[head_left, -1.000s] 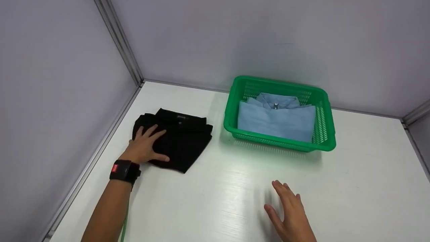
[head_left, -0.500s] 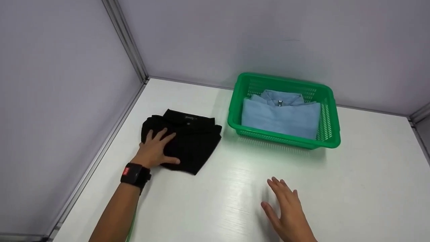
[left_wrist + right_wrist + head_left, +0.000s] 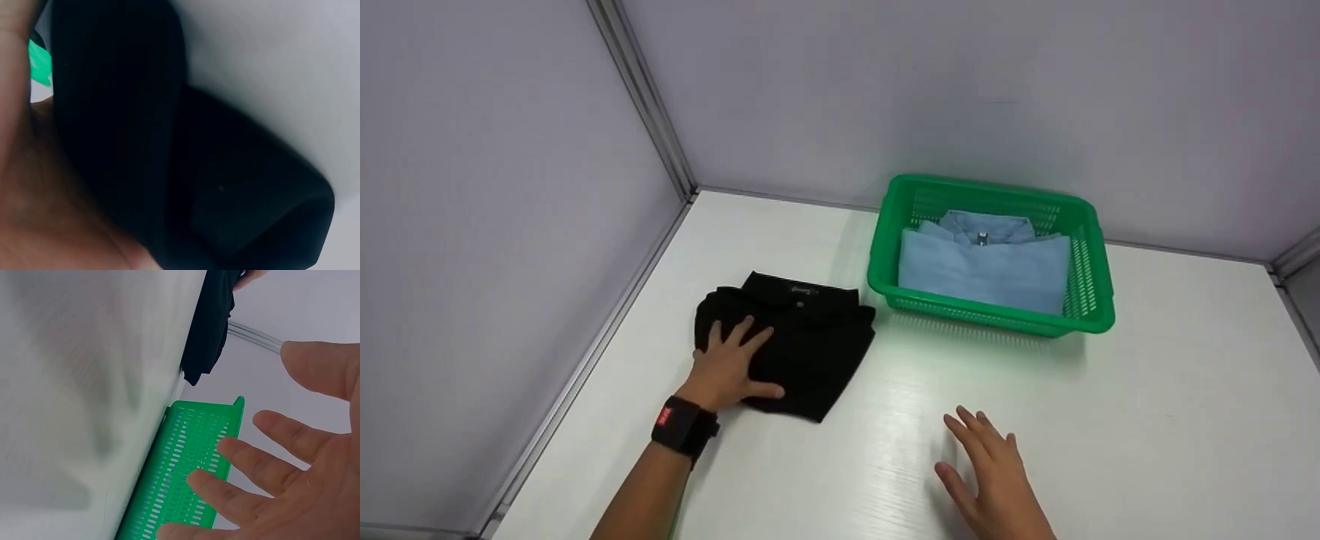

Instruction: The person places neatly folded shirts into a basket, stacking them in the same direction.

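Observation:
A folded black shirt [image 3: 810,352] lies on the left part of the white table, its collar pointing to the back wall. Spread out over the shirt's left side, my left hand [image 3: 727,371] rests on the cloth with straight fingers. Dark folds of the shirt [image 3: 124,124] fill much of the left wrist view, beside part of the palm [image 3: 56,214]. Nearer the front, my right hand [image 3: 994,476] hovers over the table with fingers extended and holds nothing. Both the green basket [image 3: 180,461] and the black shirt [image 3: 211,332] appear beyond its fingers in the right wrist view.
At the back of the table [image 3: 1177,390] stands the green plastic basket [image 3: 990,315] with a folded light blue shirt [image 3: 982,270] inside. A back wall [image 3: 960,90] and a left wall [image 3: 510,225] enclose the table. The basket sits right of the black shirt.
My left hand and the black shirt have slid together to the right and toward me. The right hand has shifted slightly left. The camera view has also moved a little.

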Action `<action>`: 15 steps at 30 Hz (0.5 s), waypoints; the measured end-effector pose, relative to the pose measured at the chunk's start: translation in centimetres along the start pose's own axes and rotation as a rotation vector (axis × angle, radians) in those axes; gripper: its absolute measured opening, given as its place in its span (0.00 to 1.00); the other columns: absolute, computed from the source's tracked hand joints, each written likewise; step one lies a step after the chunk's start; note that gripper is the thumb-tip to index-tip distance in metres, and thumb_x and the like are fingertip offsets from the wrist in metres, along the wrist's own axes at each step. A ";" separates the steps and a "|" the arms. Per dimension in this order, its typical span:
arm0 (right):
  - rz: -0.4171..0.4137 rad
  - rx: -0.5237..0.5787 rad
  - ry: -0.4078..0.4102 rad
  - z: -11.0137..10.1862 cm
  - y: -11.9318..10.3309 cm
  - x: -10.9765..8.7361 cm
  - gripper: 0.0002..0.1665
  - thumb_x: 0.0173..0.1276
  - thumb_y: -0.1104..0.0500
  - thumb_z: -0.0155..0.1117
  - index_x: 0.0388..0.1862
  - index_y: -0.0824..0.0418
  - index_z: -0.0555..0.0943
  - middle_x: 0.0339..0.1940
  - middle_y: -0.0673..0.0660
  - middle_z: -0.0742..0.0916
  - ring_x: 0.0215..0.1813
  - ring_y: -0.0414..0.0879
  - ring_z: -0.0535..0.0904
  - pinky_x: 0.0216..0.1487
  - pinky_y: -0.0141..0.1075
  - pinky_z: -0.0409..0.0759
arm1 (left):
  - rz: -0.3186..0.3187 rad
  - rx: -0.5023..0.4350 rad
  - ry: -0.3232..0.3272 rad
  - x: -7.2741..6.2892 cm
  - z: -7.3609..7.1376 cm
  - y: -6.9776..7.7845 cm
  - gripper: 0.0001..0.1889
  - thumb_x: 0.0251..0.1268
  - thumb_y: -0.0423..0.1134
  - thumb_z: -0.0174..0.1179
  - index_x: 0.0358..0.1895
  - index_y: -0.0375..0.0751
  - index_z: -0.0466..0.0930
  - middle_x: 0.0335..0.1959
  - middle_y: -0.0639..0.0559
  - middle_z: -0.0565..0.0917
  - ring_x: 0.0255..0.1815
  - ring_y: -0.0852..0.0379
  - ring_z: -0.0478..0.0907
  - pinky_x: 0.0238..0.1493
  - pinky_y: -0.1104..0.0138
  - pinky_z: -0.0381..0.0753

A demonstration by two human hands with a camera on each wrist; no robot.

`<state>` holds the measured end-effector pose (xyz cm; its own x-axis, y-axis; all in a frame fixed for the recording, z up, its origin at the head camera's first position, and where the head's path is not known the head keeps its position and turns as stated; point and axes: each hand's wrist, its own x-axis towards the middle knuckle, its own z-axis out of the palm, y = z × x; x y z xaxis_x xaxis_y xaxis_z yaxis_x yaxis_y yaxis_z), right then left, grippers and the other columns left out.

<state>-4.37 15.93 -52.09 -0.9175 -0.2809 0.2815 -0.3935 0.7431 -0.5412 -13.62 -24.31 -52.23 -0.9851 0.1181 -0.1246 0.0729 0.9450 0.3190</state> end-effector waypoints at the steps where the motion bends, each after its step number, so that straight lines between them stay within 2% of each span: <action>1: 0.002 -0.002 -0.009 0.0 -0.1 0.0 0.34 0.66 0.58 0.78 0.71 0.60 0.80 0.71 0.64 0.83 0.74 0.71 0.76 0.63 0.84 0.66 | 0.000 -0.002 0.005 -0.3 0.3 0.2 0.55 0.52 0.67 0.76 0.82 0.49 0.65 0.85 0.35 0.58 0.82 0.14 0.45 0.62 0.18 0.65; 9: -0.009 -0.023 -0.086 -0.1 -1.1 0.8 0.35 0.71 0.54 0.74 0.74 0.60 0.76 0.75 0.63 0.80 0.77 0.69 0.72 0.68 0.80 0.65 | 0.007 0.002 0.062 -2.0 1.7 2.9 0.54 0.49 0.67 0.78 0.80 0.49 0.68 0.83 0.34 0.62 0.80 0.13 0.50 0.61 0.19 0.69; 12: -0.032 -0.028 -0.109 0.1 -1.8 1.8 0.36 0.73 0.53 0.72 0.76 0.60 0.74 0.77 0.63 0.78 0.79 0.68 0.71 0.70 0.79 0.64 | 0.003 0.009 0.079 -2.5 2.1 4.0 0.55 0.48 0.67 0.78 0.80 0.48 0.69 0.82 0.33 0.63 0.79 0.13 0.52 0.60 0.20 0.71; 15: -0.070 -0.040 -0.134 0.6 -2.8 3.5 0.37 0.74 0.52 0.71 0.78 0.60 0.72 0.78 0.65 0.76 0.79 0.69 0.70 0.72 0.77 0.64 | -0.003 0.021 0.083 -2.8 2.6 4.9 0.55 0.48 0.68 0.78 0.80 0.47 0.69 0.82 0.33 0.64 0.78 0.12 0.53 0.58 0.21 0.73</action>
<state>-6.55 12.48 -50.08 -0.8882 -0.4098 0.2077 -0.4570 0.7414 -0.4915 -10.06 -19.24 -52.74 -0.9948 0.0905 -0.0474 0.0723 0.9516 0.2986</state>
